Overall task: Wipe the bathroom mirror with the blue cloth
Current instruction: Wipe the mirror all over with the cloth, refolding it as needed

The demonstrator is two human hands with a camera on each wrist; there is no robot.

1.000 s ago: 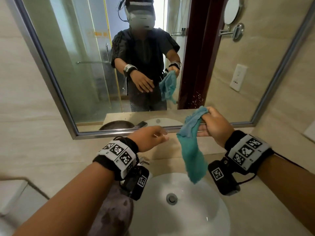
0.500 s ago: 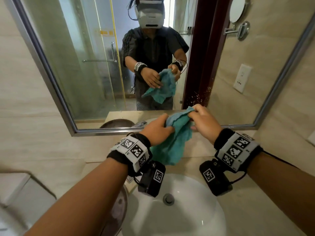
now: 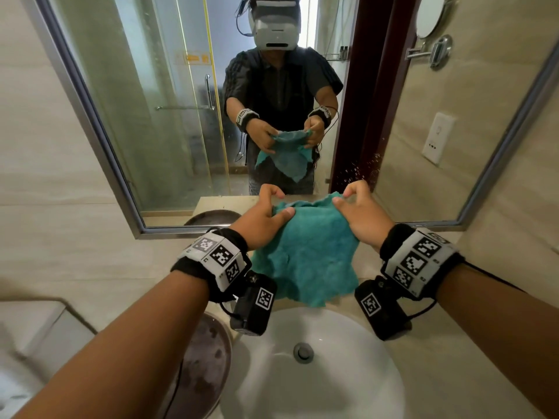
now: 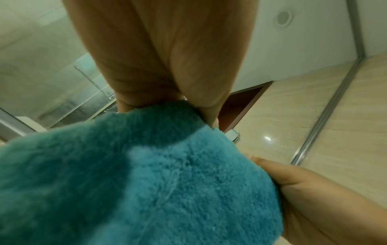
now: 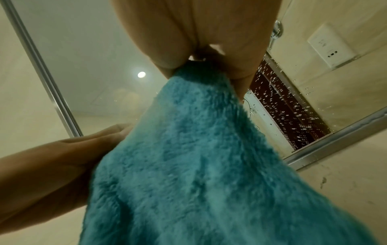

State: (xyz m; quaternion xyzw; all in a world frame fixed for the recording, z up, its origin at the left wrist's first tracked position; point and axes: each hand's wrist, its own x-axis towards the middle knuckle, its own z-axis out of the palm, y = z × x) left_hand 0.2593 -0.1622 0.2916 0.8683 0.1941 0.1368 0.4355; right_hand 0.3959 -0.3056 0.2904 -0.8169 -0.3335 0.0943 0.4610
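Left hand [image 3: 260, 220] and right hand [image 3: 361, 214] each pinch the blue cloth [image 3: 305, 255] by its top edge. The cloth hangs spread above the sink [image 3: 348, 388], before the mirror [image 3: 169, 101].

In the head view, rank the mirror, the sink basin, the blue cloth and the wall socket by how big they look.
1. mirror
2. sink basin, though it sits nearer the camera
3. blue cloth
4. wall socket, seen as a reflection in the mirror

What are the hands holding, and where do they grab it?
Both hold the blue cloth by its top edge: the left hand pinches the left corner, the right hand the right corner.
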